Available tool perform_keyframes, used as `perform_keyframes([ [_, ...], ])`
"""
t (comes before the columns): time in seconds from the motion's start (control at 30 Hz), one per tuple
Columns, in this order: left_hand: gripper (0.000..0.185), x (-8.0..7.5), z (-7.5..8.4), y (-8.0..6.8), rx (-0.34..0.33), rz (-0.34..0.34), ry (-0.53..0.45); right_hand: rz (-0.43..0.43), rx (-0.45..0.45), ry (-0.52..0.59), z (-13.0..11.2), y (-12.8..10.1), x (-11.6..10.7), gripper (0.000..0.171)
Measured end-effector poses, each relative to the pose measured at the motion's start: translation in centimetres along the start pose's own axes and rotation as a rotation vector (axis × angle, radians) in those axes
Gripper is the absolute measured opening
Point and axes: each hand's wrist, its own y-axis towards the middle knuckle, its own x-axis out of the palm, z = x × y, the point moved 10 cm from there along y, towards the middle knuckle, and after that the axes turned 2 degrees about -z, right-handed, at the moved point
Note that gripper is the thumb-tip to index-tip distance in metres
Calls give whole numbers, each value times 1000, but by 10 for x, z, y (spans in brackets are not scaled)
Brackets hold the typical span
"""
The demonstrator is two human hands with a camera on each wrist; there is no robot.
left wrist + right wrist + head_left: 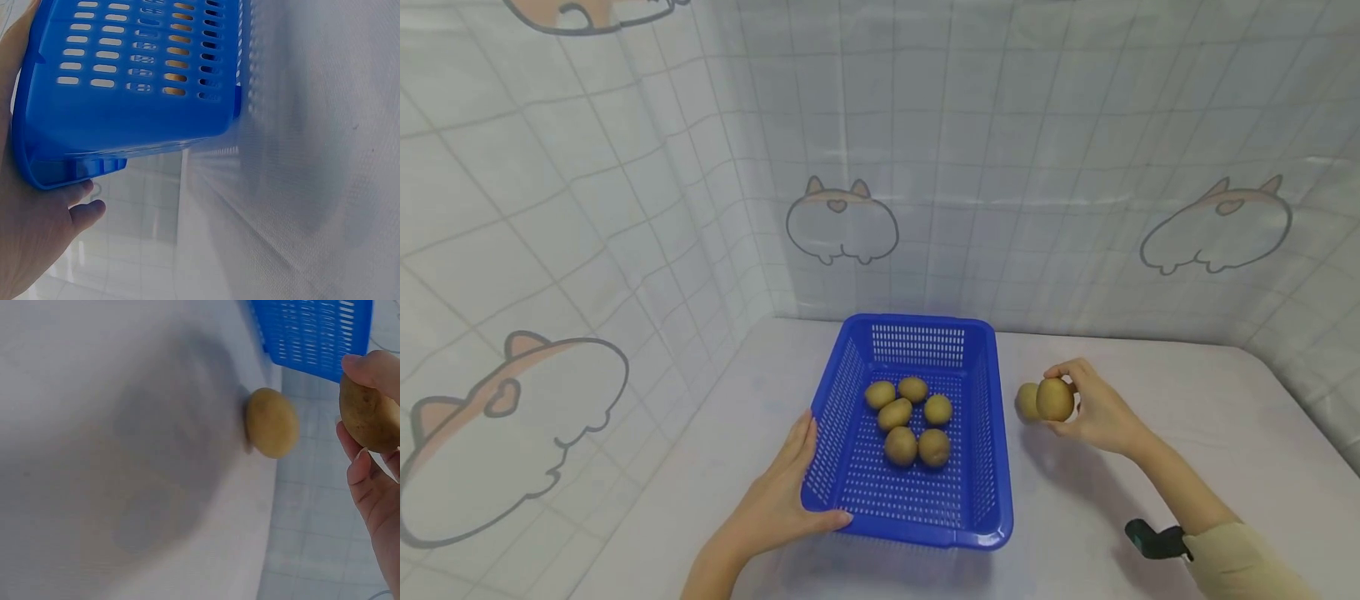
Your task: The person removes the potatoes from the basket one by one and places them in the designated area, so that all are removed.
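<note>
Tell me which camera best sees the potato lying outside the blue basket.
The right wrist view: there the loose potato shows larger and whole, with nothing in front. In the head view, the held potato in the right hand hides part of it; the left wrist view does not show it.
</note>
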Motion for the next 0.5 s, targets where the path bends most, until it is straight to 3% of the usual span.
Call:
perform_keyframes([
  [0.5,128,0,0,0,11,20,-10,-49,131,-12,30,-15,17,66],
])
